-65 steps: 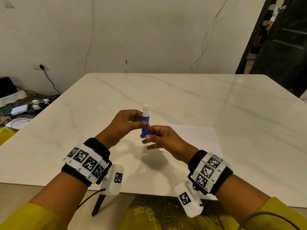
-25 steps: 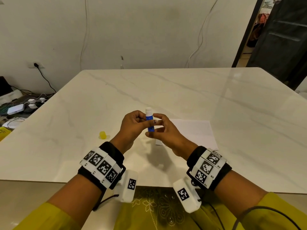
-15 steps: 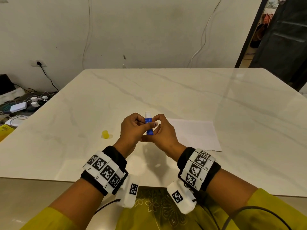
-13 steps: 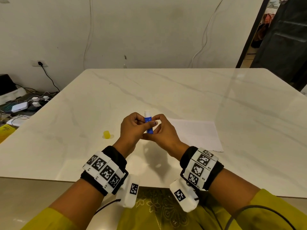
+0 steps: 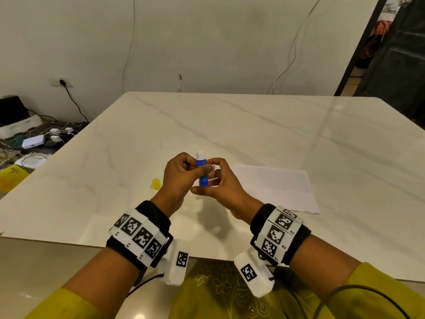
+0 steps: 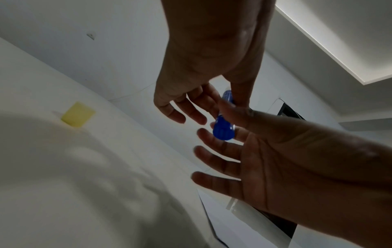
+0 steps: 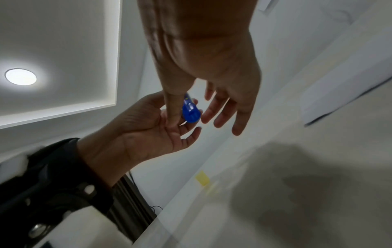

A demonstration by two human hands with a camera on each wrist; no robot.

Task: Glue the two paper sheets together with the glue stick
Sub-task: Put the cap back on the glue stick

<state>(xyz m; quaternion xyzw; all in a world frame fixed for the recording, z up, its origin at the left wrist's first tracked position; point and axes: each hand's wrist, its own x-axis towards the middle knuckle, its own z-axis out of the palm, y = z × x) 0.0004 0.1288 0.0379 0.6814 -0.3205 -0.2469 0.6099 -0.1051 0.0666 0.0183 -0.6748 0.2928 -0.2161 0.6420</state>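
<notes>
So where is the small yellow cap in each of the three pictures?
Head: the yellow cap lies on the table, just left of the left hand.
Left wrist: at the left, on the table, left of both hands.
Right wrist: low, right of centre, a small yellow patch below the hands.
Shared landmark: the blue glue stick held by both hands; the cap lies on its left-hand side.

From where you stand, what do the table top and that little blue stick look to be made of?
The table top looks like polished marble or a marble-look stone: off-white with grey veins and glossy reflections. The glue stick, pinched by the left hand and the right hand, looks like smooth blue plastic with a white tip.
</notes>
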